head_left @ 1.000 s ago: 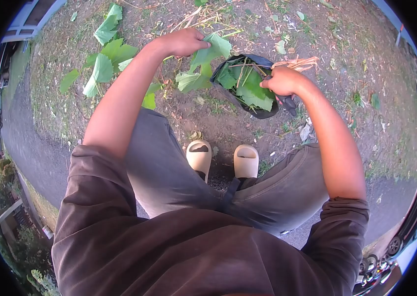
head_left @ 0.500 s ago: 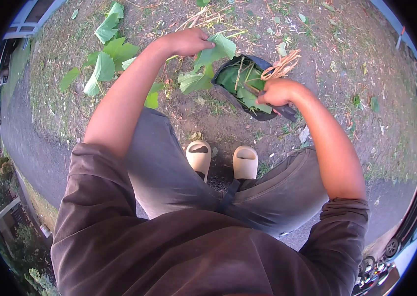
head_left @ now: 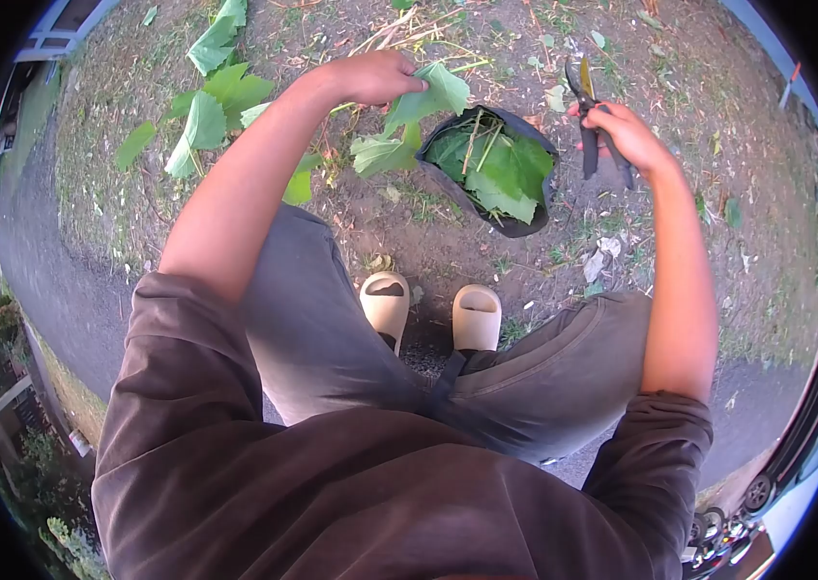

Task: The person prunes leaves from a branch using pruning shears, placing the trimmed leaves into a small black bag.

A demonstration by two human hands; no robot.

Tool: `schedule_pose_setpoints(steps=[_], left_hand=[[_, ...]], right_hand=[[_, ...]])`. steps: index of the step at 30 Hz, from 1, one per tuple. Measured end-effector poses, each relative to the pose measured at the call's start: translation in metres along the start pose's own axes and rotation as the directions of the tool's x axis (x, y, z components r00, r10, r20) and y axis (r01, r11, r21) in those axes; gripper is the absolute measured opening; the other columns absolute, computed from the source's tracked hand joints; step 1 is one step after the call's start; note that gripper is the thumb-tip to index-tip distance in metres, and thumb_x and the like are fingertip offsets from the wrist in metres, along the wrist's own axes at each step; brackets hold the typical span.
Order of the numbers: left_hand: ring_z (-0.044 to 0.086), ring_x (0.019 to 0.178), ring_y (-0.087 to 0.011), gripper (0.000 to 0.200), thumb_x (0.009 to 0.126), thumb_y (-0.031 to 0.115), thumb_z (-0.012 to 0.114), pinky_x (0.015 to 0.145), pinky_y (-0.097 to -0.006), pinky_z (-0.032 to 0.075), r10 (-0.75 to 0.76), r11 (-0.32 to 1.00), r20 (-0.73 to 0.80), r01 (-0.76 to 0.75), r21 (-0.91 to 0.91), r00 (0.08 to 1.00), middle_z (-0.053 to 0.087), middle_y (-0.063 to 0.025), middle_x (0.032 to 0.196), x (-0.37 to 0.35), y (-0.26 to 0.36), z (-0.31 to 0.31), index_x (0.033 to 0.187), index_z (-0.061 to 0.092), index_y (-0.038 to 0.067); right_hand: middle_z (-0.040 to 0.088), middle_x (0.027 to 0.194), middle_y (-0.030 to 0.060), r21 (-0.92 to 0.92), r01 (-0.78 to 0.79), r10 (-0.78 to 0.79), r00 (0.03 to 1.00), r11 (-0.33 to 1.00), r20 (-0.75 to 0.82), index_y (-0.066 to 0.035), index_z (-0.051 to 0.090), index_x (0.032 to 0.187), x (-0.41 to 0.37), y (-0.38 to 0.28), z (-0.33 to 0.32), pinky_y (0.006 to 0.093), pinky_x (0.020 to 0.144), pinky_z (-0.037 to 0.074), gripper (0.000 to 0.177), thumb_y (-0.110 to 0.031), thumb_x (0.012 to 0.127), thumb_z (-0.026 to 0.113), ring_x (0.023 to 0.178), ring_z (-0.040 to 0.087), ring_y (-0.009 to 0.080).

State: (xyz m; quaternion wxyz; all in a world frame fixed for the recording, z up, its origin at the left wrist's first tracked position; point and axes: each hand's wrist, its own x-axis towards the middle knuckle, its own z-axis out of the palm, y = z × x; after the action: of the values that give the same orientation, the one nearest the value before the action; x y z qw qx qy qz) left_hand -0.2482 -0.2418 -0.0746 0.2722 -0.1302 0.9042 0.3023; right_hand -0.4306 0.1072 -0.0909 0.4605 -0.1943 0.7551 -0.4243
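Note:
My left hand [head_left: 378,79] is closed on a large green leaf [head_left: 436,97], pinching it between thumb and fingers; part of the grip is hidden. To its right stands a dark fabric bag [head_left: 513,229] holding several big green leaves [head_left: 506,174] and some cut stems. My right hand [head_left: 629,138] is wrapped around pruning shears [head_left: 590,159], off to the right of the bag. Their blades point away from me and are parted. Below the left hand, another leaf [head_left: 385,155] touches or nearly touches the bag's left rim.
Large leaves on stems [head_left: 201,133] spread over the ground at the left. Dry stalks [head_left: 399,34] lie beyond my left hand. Pale dry scraps [head_left: 604,256] rest on the soil right of my sandals [head_left: 477,314]. Pavement [head_left: 71,261] borders the dirt.
My right hand has moved right and away from the bag with the pruning shears, uncovering the leaves inside. The tan dried strands by the bag's rim no longer show there. My left hand barely moved.

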Motion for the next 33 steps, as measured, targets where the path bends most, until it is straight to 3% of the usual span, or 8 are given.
schedule_pose_setpoints(steps=[2, 5, 8, 11, 15, 16, 23, 33], left_hand=[[0.056, 0.064, -0.0168, 0.05, 0.103, 0.053, 0.059, 0.061, -0.0385, 0.046, 0.002, 1.0, 0.006, -0.002, -0.02, 1.0, 0.061, -0.0063, 0.072, 0.001, 0.001, 0.0, 0.096, 0.071, 0.005], [0.057, 0.067, -0.0182, 0.05, 0.103, 0.053, 0.058, 0.065, -0.0399, 0.048, 0.024, 1.0, -0.01, -0.024, -0.007, 1.0, 0.062, -0.0072, 0.074, 0.0, -0.001, -0.001, 0.097, 0.07, 0.005], [0.059, 0.07, -0.0197, 0.052, 0.103, 0.053, 0.058, 0.069, -0.0403, 0.049, 0.024, 0.999, -0.021, -0.024, 0.025, 0.999, 0.064, -0.0093, 0.077, -0.008, -0.002, -0.005, 0.097, 0.07, 0.003], [0.062, 0.075, -0.0223, 0.053, 0.103, 0.054, 0.057, 0.073, -0.0406, 0.051, 0.02, 1.0, -0.001, -0.02, 0.007, 1.0, 0.067, -0.0125, 0.085, -0.013, 0.002, -0.007, 0.101, 0.071, 0.002], [0.066, 0.085, -0.0279, 0.055, 0.104, 0.054, 0.055, 0.082, -0.0405, 0.054, 0.015, 0.997, -0.058, -0.01, 0.082, 0.998, 0.068, -0.0168, 0.099, -0.028, -0.005, -0.006, 0.111, 0.071, 0.002], [0.067, 0.086, -0.0295, 0.052, 0.104, 0.05, 0.055, 0.082, -0.0434, 0.053, 0.016, 0.998, -0.076, -0.011, 0.065, 0.997, 0.069, -0.0184, 0.096, -0.034, -0.008, -0.007, 0.106, 0.07, 0.0], [0.057, 0.071, -0.0243, 0.045, 0.104, 0.042, 0.06, 0.071, -0.0439, 0.046, -0.156, 0.982, -0.11, 0.141, -0.129, 0.982, 0.06, -0.0162, 0.074, -0.106, 0.014, -0.025, 0.095, 0.068, -0.002], [0.051, 0.065, -0.0189, 0.042, 0.103, 0.037, 0.062, 0.064, -0.0404, 0.043, -0.252, 0.958, -0.184, 0.219, -0.185, 0.95, 0.057, -0.0125, 0.067, -0.158, -0.003, -0.025, 0.097, 0.07, -0.004]], right_hand=[[0.071, 0.088, 0.0041, -0.076, -0.087, 0.079, 0.992, 0.993, -0.099, -0.004, 0.071, 0.114, 0.02, 0.026, -0.003, 0.0309, 0.076, 0.052, 0.029, -0.025, 0.096, 0.062, 0.083, 0.069, 0.0153], [0.074, 0.093, 0.0073, -0.271, -0.084, 0.097, 0.995, 0.959, 0.036, -0.004, 0.073, 0.114, 0.042, 0.059, -0.013, 0.0355, 0.078, 0.054, 0.037, -0.033, 0.091, 0.066, 0.085, 0.071, 0.0183], [0.076, 0.11, 0.0183, -0.651, -0.135, 0.104, 0.991, 0.747, -0.086, -0.004, 0.073, 0.116, 0.043, 0.049, -0.002, 0.0391, 0.091, 0.055, 0.052, -0.043, 0.082, 0.071, 0.1, 0.073, 0.0336], [0.074, 0.119, 0.0183, -0.844, -0.223, 0.044, 0.972, 0.487, -0.231, -0.008, 0.074, 0.12, 0.059, 0.059, 0.013, 0.0426, 0.098, 0.055, 0.049, -0.04, 0.083, 0.07, 0.111, 0.071, 0.0337], [0.069, 0.132, 0.0151, -0.901, -0.333, 0.014, 0.939, 0.277, -0.343, -0.012, 0.075, 0.123, 0.064, 0.045, 0.028, 0.0531, 0.112, 0.044, 0.043, -0.032, 0.084, 0.071, 0.128, 0.063, 0.0349], [0.062, 0.145, 0.0093, -0.905, -0.347, 0.115, 0.938, 0.247, -0.328, -0.012, 0.07, 0.132, 0.068, 0.034, 0.031, 0.0527, 0.117, 0.038, 0.046, -0.032, 0.091, 0.069, 0.137, 0.056, 0.03], [0.066, 0.142, 0.0067, -0.97, -0.24, 0.065, 0.969, 0.03, -0.237, -0.019, 0.07, 0.136, 0.137, 0.058, 0.052, 0.0509, 0.113, 0.036, 0.038, -0.03, 0.101, 0.058, 0.138, 0.054, 0.0267], [0.073, 0.13, 0.0017, -0.964, -0.264, 0.019, 0.964, 0.015, -0.264, -0.024, 0.076, 0.126, 0.189, 0.066, 0.068, 0.0528, 0.109, 0.035, 0.031, -0.025, 0.102, 0.056, 0.131, 0.061, 0.0275]])
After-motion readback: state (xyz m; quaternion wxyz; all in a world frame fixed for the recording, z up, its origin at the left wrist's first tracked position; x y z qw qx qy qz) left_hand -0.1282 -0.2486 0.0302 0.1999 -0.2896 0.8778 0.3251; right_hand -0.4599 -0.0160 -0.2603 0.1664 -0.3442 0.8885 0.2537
